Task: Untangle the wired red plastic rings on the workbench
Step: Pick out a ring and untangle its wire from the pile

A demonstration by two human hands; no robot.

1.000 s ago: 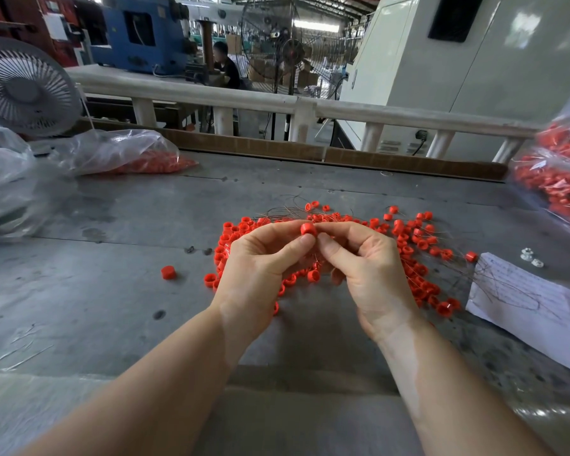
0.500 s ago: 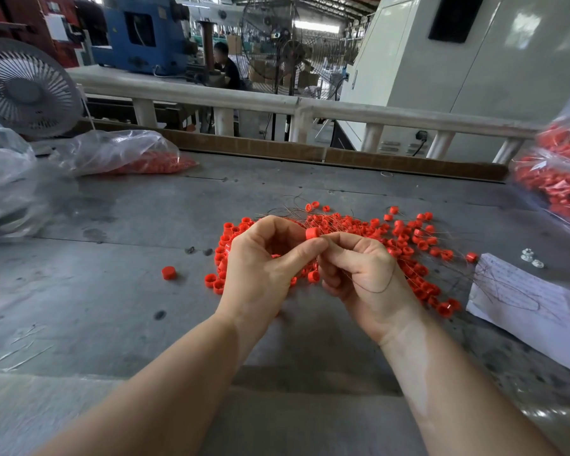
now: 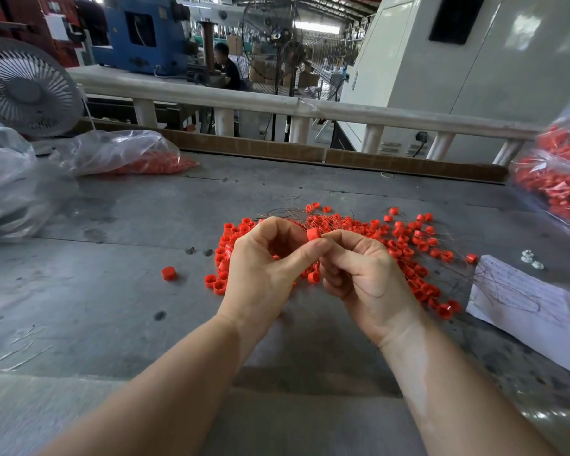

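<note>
A single small red plastic ring [image 3: 313, 234] sits pinched between the thumb and forefinger of the left hand [image 3: 264, 271], lifted just above the tangled heap of wired red plastic rings [image 3: 389, 245] on the grey table [image 3: 112, 291]. The right hand [image 3: 362, 274], touching the left, has curled tighter than a second ago and now pinches a thin dark wire [image 3: 369, 292] that loops across its palm, so the ring's lead looks nearly drawn free of the heap. One loose red ring [image 3: 169, 273] lies apart on the left; a white paper sheet [image 3: 540, 311] lies to the right.
</note>
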